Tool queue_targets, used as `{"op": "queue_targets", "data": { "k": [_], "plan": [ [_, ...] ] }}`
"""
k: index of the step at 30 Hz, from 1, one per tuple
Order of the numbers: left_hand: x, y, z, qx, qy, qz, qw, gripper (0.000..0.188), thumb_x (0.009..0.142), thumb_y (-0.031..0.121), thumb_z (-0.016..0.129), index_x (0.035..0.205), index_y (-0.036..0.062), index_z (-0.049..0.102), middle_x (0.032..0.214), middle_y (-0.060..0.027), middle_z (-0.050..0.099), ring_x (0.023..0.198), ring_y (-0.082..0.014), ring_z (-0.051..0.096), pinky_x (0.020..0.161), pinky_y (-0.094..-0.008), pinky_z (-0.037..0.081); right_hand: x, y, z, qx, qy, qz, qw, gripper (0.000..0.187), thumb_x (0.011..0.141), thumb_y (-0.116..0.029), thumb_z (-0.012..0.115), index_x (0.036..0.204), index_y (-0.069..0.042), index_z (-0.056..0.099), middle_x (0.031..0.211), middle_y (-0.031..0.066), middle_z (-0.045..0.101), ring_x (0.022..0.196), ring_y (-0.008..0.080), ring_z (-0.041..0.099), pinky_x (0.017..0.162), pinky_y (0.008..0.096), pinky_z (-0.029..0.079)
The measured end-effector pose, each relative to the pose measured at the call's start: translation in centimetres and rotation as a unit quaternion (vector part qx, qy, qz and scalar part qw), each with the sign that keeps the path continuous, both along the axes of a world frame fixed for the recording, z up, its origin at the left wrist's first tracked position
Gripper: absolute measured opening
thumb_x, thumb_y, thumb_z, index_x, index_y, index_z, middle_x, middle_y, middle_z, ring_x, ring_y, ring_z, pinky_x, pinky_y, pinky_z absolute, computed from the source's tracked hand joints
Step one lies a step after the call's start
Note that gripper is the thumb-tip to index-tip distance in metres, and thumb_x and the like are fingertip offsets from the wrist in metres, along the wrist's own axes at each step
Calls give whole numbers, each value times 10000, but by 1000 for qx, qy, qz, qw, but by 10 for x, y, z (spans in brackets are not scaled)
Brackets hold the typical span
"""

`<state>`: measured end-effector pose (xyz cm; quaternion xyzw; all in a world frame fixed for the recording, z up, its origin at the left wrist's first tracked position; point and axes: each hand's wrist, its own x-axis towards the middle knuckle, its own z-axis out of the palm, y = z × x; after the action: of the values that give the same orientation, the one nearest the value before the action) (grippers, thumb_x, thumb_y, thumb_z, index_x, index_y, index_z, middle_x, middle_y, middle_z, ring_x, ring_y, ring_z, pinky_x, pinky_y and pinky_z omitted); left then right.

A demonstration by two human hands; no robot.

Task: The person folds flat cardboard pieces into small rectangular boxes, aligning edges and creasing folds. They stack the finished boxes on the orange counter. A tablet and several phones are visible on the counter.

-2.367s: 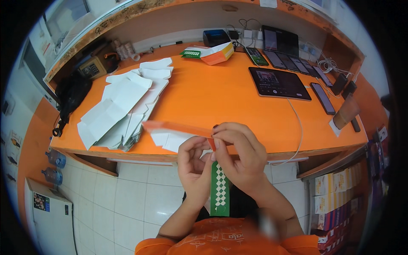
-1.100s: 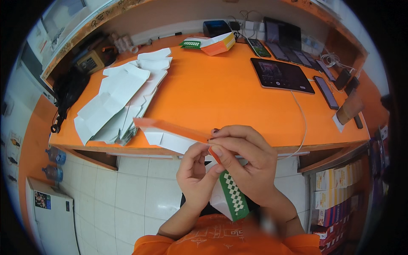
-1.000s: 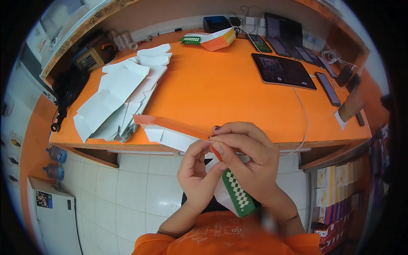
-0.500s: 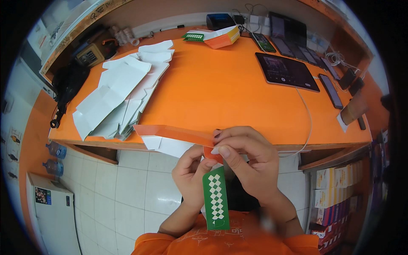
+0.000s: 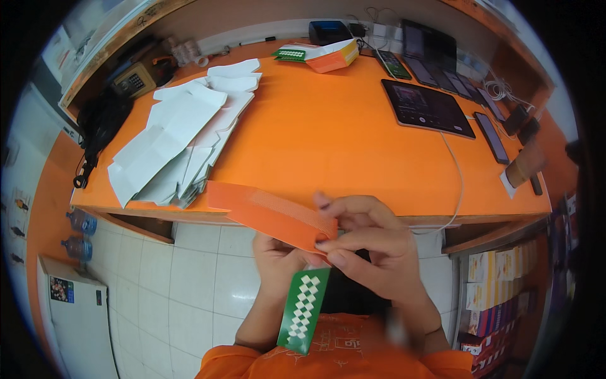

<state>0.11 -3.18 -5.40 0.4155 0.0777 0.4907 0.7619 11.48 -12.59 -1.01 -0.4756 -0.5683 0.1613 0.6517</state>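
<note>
Over the table's near edge I hold an orange cardboard carton (image 5: 271,215), partly folded, with a green flap (image 5: 304,311) patterned in white diamonds hanging below my hands. My left hand (image 5: 273,260) is closed on it from beneath, its fingers mostly behind the orange panel. At the panel's right end, my right hand (image 5: 379,249) pinches the edge between thumb and fingers. A similar carton (image 5: 331,57), orange, white and green, lies folded up at the back of the table.
White flat carton sheets (image 5: 180,126) are piled at the table's left. A tablet (image 5: 426,107) and several phones (image 5: 491,136) with cables lie at the right. A small safe (image 5: 134,82) stands at the back left. Boxes (image 5: 499,278) fill a shelf at lower right.
The orange panel has tilted so its broad face shows, and now covers more of my left hand. The green flap has swung left and down. My right hand has shifted slightly.
</note>
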Motion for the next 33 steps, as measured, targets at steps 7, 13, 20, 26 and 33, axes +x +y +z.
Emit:
{"op": "queue_targets", "data": {
  "k": [7,13,20,26,33],
  "plan": [
    [-12,8,-8,107,30,-84,990,437,876,247,745,1198,-18,614,1255,-147,607,1154,-232,592,966,-376,478,-3,-4,6,-38,52,-2,998,421,756,52,694,1152,-46,592,1355,174,473,1252,333,500,1027,392,416],
    [-22,19,-1,163,76,7,984,652,1004,551,418,1358,6,467,1320,-110,545,1242,-237,521,1009,-385,437,-7,-9,20,-95,-255,-56,961,530,666,39,596,1185,-66,571,1357,179,452,1191,370,459,1016,455,389],
    [-22,11,28,74,145,-34,986,563,1019,456,425,1318,-17,485,1244,-139,600,1092,-248,608,897,-367,494,-14,-5,9,-33,-318,-207,925,402,675,-73,702,1070,-88,629,1152,98,563,1010,307,553,899,445,416],
    [-22,25,45,35,198,-19,979,435,1026,351,473,1053,-52,633,860,-108,648,714,-199,639,627,-244,476,-7,3,2,54,-313,-251,915,212,757,-27,700,963,-64,667,985,72,619,853,262,600,784,383,468],
    [6,-4,21,395,257,275,838,139,943,54,638,1021,-57,670,1010,-101,610,807,-173,593,674,-246,451,-7,10,5,54,-119,-236,963,200,759,-2,704,954,-29,674,889,79,595,777,239,579,661,320,475]
  ]
}}
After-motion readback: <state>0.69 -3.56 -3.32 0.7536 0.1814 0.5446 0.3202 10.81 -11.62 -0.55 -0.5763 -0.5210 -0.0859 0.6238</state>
